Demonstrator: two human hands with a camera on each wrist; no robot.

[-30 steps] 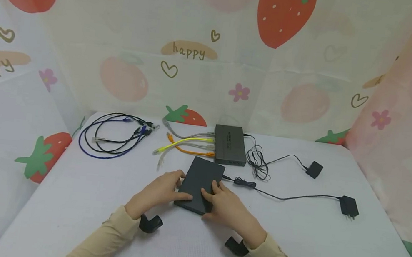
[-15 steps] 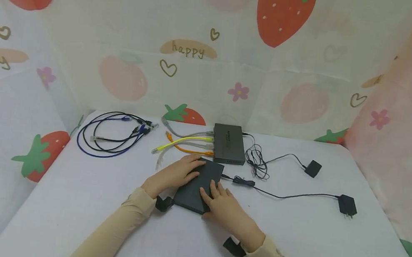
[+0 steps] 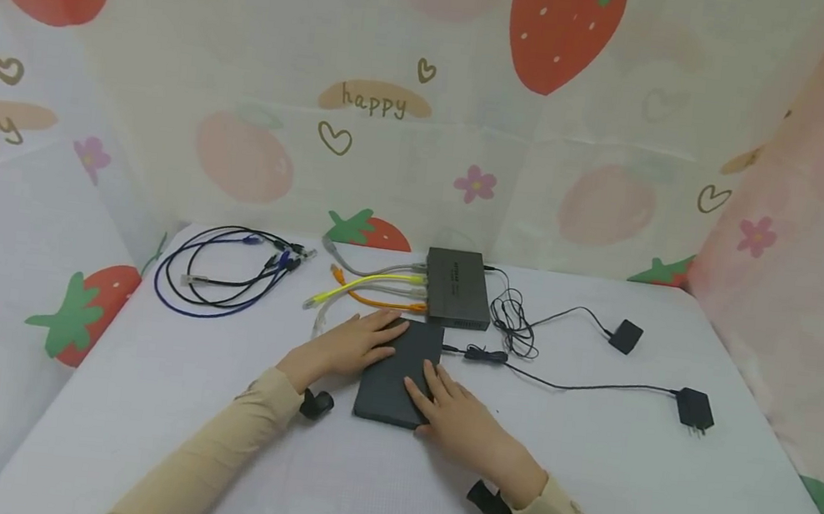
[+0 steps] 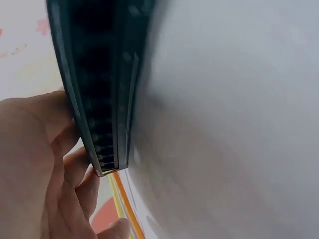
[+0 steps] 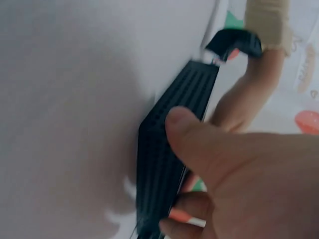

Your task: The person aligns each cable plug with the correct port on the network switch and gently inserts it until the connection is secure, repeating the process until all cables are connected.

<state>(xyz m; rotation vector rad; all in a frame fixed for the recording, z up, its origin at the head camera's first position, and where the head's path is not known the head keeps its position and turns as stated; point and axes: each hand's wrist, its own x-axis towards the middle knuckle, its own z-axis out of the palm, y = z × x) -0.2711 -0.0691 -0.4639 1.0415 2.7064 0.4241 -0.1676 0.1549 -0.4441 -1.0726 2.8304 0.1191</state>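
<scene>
A flat black network switch (image 3: 398, 394) lies in front of me, its length pointing away from me. A row of dark ports (image 4: 97, 104) along its left side shows in the left wrist view. My left hand (image 3: 342, 348) rests on its far left part, fingers stretched over the top and far edge. My right hand (image 3: 469, 430) holds the near right corner. Its fingers are spread on top, while its thumb (image 5: 184, 124) presses the vented side in the right wrist view. A black power cable (image 3: 488, 355) is plugged into the switch's right side.
Just behind stands a second switch (image 3: 457, 291) with yellow, orange and grey network cables (image 3: 371, 286) on its left. Coiled blue and black cables (image 3: 218, 304) lie at left. Two power adapters (image 3: 693, 410) sit at right. A printed cloth wall (image 3: 405, 181) closes the back.
My left hand has moved from the switch's near left side to its far left part. The switch has turned from slanted to nearly straight. My right hand has stayed at its near right corner.
</scene>
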